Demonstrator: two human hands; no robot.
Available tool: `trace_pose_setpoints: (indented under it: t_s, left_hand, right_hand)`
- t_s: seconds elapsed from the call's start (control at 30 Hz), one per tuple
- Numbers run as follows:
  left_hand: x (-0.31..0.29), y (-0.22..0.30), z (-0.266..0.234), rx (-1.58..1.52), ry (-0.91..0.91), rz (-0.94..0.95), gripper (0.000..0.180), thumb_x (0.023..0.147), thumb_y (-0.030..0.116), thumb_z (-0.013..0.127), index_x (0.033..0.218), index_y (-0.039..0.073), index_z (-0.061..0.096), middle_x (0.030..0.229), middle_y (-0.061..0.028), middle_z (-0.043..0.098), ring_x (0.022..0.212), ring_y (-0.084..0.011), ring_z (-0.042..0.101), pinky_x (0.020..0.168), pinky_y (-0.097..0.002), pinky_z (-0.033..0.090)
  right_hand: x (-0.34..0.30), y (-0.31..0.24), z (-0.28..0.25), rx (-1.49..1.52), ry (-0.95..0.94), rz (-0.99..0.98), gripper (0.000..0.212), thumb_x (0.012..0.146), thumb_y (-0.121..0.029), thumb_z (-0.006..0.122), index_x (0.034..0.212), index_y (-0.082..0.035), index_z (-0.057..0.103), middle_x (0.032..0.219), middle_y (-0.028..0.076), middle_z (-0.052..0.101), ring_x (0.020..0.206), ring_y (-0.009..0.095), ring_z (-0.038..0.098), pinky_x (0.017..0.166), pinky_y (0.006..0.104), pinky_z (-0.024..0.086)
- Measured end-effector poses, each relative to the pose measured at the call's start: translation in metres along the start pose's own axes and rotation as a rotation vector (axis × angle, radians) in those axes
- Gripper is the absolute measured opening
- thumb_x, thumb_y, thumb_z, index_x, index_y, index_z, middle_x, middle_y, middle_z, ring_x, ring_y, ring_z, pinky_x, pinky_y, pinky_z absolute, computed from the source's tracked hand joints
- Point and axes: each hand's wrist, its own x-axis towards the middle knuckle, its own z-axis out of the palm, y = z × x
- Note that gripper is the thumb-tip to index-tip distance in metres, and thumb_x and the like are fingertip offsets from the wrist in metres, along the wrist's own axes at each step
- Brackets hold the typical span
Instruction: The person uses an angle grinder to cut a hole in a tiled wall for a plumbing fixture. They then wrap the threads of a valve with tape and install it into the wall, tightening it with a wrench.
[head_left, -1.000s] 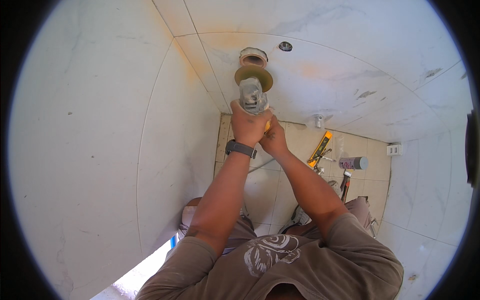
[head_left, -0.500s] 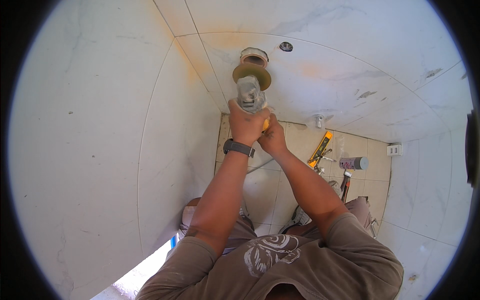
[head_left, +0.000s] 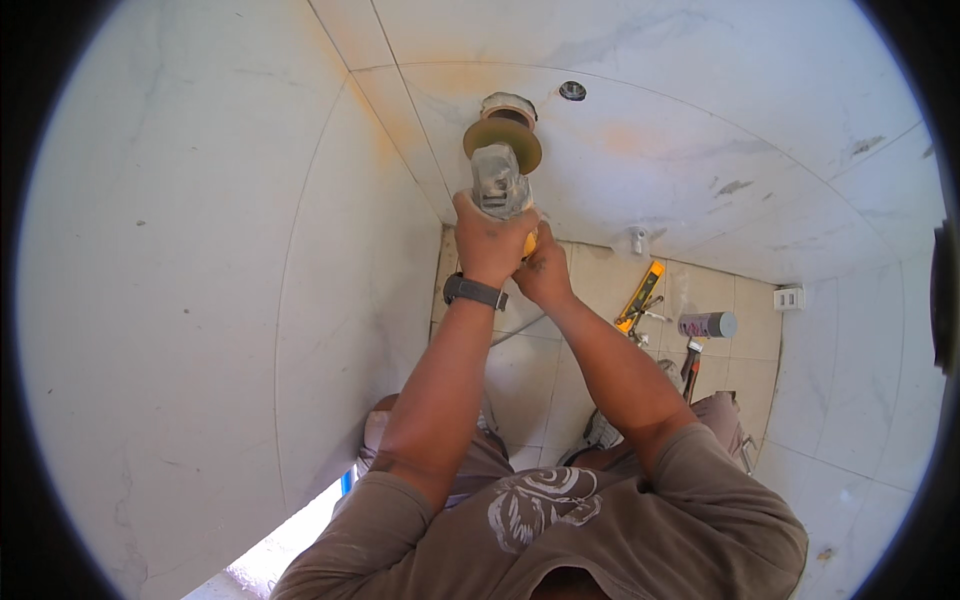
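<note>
One angle grinder is aiming at the pipe stub, left hand gripping behind its head, right hand clasping further back. That disc is sitting right beside the stub; binding there could be sending it kicking across the tiled wall.

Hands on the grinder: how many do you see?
2: the left hand, with a dark wristband, grips the grinder behind its grey head; the right hand is beside it, at the yellow body.
</note>
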Motion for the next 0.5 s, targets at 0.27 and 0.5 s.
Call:
trace_pose_setpoints:
  t_s: [0.27, 0.5]
  left_hand:
    - [-0.006, -0.004, 0.009, 0.016, -0.013, -0.071, 0.072, 0.070, 0.027, 0.089, 0.119, -0.006, 0.048, 0.111, -0.0240, 0.067, 0.099, -0.0330, 0.070, 0.088, -0.0413, 0.056]
    - [-0.018, 0.002, 0.021, 0.075, -0.059, -0.041, 0.072, 0.069, 0.026, 0.091, 0.119, -0.006, 0.048, 0.109, -0.0213, 0.068, 0.098, -0.0299, 0.071, 0.087, -0.0395, 0.057]
  right_hand:
    - [-0.008, 0.009, -0.007, -0.079, -0.028, 0.085, 0.061, 0.070, -0.013, 0.092, 0.114, -0.001, 0.053, 0.102, 0.025, 0.071, 0.099, 0.044, 0.070, 0.083, 0.0468, 0.056]
    - [-0.016, 0.028, -0.012, -0.032, 0.025, 0.069, 0.062, 0.071, -0.012, 0.091, 0.118, 0.000, 0.052, 0.105, 0.026, 0.070, 0.102, 0.045, 0.069, 0.085, 0.0469, 0.056]
